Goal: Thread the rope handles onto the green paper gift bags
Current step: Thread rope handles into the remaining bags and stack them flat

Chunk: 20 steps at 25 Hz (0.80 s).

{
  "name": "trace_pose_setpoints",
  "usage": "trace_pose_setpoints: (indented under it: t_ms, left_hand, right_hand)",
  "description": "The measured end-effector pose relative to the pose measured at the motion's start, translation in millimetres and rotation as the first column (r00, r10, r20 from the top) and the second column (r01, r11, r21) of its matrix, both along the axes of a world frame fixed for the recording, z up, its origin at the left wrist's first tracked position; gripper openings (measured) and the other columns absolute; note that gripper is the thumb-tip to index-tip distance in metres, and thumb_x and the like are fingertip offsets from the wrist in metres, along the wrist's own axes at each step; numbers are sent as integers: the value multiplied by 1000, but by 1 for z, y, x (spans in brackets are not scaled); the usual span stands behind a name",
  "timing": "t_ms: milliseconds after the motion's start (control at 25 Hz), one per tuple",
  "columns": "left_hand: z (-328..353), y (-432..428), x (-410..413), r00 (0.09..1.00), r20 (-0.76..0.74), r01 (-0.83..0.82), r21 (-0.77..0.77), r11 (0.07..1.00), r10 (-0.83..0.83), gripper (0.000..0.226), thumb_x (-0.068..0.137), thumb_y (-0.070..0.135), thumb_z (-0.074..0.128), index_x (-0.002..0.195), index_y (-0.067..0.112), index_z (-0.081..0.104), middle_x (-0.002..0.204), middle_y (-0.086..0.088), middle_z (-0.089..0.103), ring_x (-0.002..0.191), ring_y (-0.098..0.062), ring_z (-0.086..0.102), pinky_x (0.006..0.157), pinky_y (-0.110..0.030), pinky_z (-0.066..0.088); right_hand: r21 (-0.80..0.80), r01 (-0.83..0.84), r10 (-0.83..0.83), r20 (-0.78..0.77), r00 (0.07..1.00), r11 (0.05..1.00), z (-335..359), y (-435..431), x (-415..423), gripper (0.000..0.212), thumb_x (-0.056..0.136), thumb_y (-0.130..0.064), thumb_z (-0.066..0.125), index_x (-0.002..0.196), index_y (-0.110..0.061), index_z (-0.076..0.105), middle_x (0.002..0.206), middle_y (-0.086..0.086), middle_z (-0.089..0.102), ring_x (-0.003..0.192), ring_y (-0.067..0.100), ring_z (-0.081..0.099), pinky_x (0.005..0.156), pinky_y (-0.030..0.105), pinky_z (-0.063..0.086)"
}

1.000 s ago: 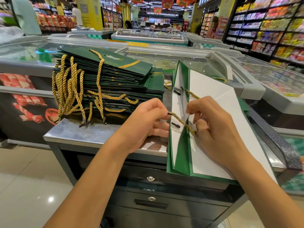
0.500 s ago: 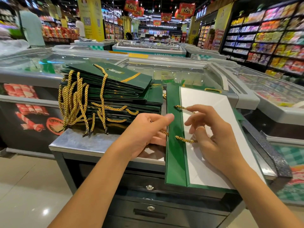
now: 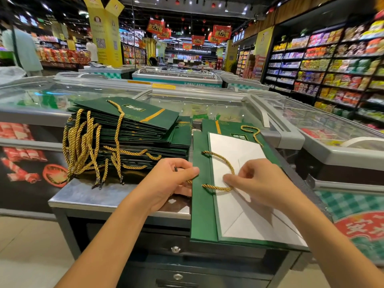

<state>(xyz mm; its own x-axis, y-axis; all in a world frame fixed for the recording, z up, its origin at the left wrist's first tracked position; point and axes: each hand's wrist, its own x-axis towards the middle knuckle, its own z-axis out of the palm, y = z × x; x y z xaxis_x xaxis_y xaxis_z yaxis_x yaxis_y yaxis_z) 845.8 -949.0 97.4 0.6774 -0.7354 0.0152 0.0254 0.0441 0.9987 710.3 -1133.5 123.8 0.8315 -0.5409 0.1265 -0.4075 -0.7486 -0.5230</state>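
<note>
The left hand (image 3: 166, 183) pinches the free end of the rope handle (image 3: 223, 159) between thumb and forefinger, just behind its black tip (image 3: 176, 169), immediately beside the left edge of the green gift bag (image 3: 202, 215). The right hand (image 3: 261, 183) has its fingers curled on the gold loop where the loop crosses the bag's white inner panel (image 3: 239, 204); the grip is narrow and appears closed on the rope. The bag lies flat and folded on the steel counter (image 3: 83, 196), its near end overhanging the counter's front edge. A second handle (image 3: 252, 132) curls at its far end. The rope is judged soft and limp: take hold close to the stiff tip, which steers through a hole better than the twisted cord. The paper is judged light and easily creased, and likely to tear at the punched holes; draw the rope in line with the hole and steady the panel beside it. A stack of finished bags (image 3: 133, 129) sits on the counter to the left, touching or nearly touching the bag.
</note>
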Motion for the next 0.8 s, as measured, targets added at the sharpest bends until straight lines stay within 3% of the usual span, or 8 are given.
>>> trace_pose_setpoints:
  t_ms: [120, 200, 240, 320, 440, 520, 640, 800]
  left_hand:
    - [0, -2, -2, 998, 27, -51, 34, 998, 50, 10, 95, 11, 67, 93, 1, 68, 94, -25, 73, 73, -28, 73, 55, -29, 58]
    - [-1, -3, -2, 996, 30, -80, 40, 996, 79, 12, 95, 13, 67, 93, 2, 70, 96, -25, 72, 74, -31, 72, 56, -32, 59]
    - [-1, -3, -1, 995, 42, -88, 34, 996, 87, 13, 94, 14, 68, 94, 1, 71, 99, -26, 72, 77, -32, 71, 60, -35, 62]
    - [-4, -4, 2, 993, 66, -100, 32, 995, 97, 16, 94, 16, 69, 95, 1, 72, 104, -28, 71, 83, -36, 69, 73, -44, 63]
    - [-4, -5, 2, 990, 92, -107, 49, 993, 103, 17, 93, 18, 69, 95, 1, 73, 103, -26, 72, 87, -37, 68, 85, -54, 59]
    - [-4, -5, 2, 992, 86, -100, 49, 994, 96, 18, 94, 17, 68, 96, 0, 73, 101, -25, 73, 83, -34, 68, 79, -50, 62]
    - [-2, -4, -1, 995, 57, -87, 33, 996, 85, 16, 96, 14, 66, 97, -1, 71, 93, -19, 74, 73, -25, 71, 60, -30, 59]
    - [0, -3, -3, 996, 56, -72, 35, 997, 70, 15, 96, 12, 65, 97, -1, 71, 94, -17, 76, 79, -24, 73, 62, -29, 59]
  right_hand:
    - [51, -70, 72, -38, 997, 996, 8, 2, 6, 28, 86, -28, 72, 78, -2, 71, 69, 13, 72, 65, 31, 66, 52, 24, 48]
    - [97, -62, 54, 89, 995, 993, 16, -1, 6, 17, 86, -16, 69, 83, 1, 67, 70, 12, 73, 62, 21, 70, 61, 31, 57]
    - [193, -79, 45, 176, 983, 978, 20, -1, 5, 13, 88, -10, 68, 89, 2, 63, 72, 13, 74, 61, 19, 71, 63, 35, 59]
    - [380, -156, 42, 290, 956, 912, 26, 1, 5, 15, 89, -2, 67, 101, 0, 58, 76, 14, 75, 60, 17, 68, 61, 34, 57]
    - [433, -194, 61, 302, 951, 880, 32, 3, 7, 33, 84, -2, 77, 110, -11, 59, 77, 10, 70, 63, 16, 67, 64, 32, 55]
    - [399, -184, 85, 252, 964, 898, 39, 3, 5, 37, 81, 2, 78, 110, -14, 60, 77, 11, 67, 63, 14, 68, 64, 30, 56]
    - [369, -198, 122, 219, 968, 908, 52, 2, 3, 36, 84, 8, 72, 111, -13, 60, 82, 13, 65, 67, 17, 73, 64, 30, 59]
    - [341, -212, 117, 279, 953, 916, 64, 0, 6, 34, 85, 12, 67, 111, -10, 60, 83, 14, 63, 69, 23, 76, 61, 29, 60]
